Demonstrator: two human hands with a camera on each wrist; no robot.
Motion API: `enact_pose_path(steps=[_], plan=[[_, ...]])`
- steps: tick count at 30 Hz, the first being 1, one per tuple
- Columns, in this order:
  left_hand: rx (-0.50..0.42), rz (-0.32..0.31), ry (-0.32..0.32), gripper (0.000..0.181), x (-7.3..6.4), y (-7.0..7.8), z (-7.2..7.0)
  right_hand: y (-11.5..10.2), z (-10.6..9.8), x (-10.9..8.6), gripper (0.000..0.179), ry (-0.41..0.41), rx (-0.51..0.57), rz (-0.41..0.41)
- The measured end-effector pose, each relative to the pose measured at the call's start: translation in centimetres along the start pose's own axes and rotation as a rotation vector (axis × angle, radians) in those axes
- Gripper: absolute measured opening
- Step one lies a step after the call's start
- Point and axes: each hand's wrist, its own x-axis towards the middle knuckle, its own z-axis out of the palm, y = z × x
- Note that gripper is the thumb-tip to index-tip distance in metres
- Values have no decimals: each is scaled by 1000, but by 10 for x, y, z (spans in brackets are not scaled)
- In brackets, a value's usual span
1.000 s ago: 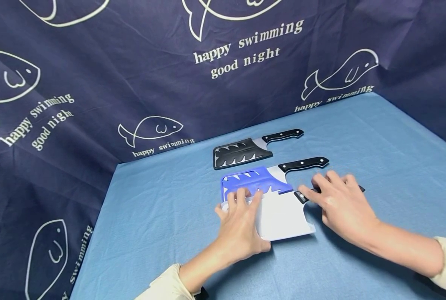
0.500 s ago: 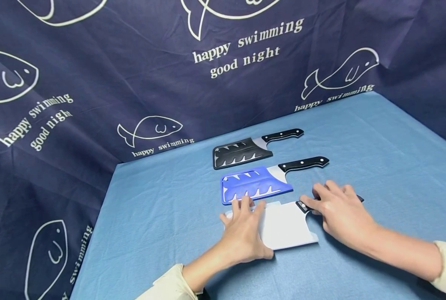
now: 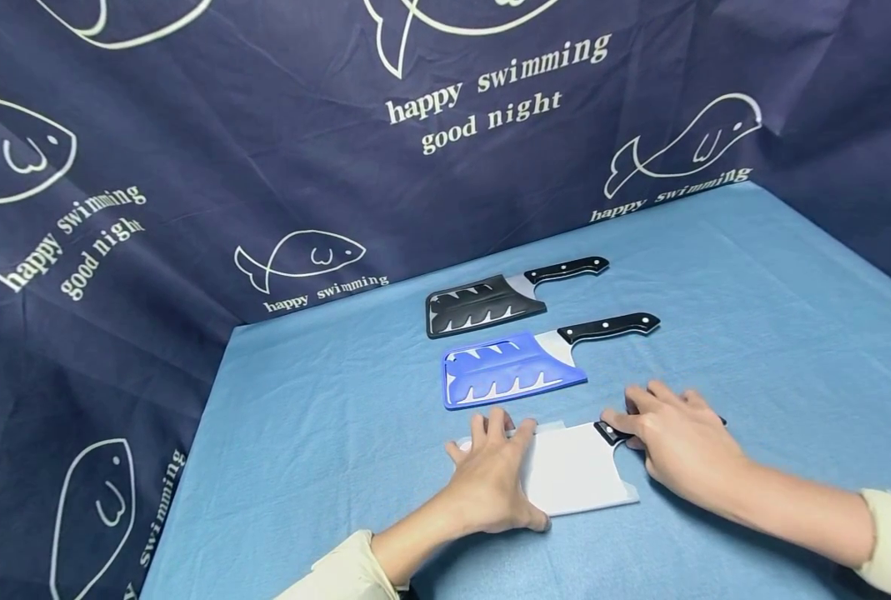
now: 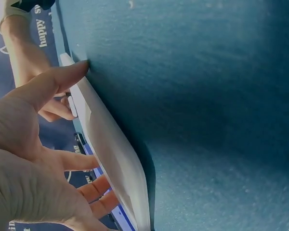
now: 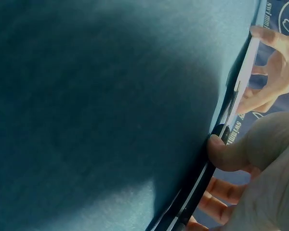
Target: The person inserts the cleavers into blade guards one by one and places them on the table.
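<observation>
A cleaver in a white blade cover (image 3: 576, 471) lies nearest the person, its black handle (image 5: 195, 187) pointing right. My left hand (image 3: 493, 487) spans the cover, thumb at the near edge and fingertips at the far edge. The left wrist view shows the cover (image 4: 118, 149) edge-on, low over the blue cloth. Around the handle, my right hand (image 3: 685, 442) holds on, its thumb near the blade end and most of the handle hidden beneath. Just beyond lies a cleaver in a blue cover (image 3: 513, 375).
A third cleaver, in a black cover (image 3: 483, 308), lies farther back with its handle to the right. Blue cloth (image 3: 325, 450) covers the table. Dark blue fabric printed with white fish (image 3: 490, 200) hangs behind and along the left.
Both hands have brought the white-covered cleaver toward the person. It no longer overlaps the blue-covered one, and a strip of cloth shows between them. The other two cleavers stay put.
</observation>
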Motion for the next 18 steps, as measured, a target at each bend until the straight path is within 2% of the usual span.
enact_pose_path(steps=[11, 18], plan=[[29, -14, -20, 100, -2, 0, 1, 2, 4, -3, 37, 21, 16, -4], [9, -4, -12, 110, -7, -3, 0, 11, -7, -2, 47, -4, 67, -9]])
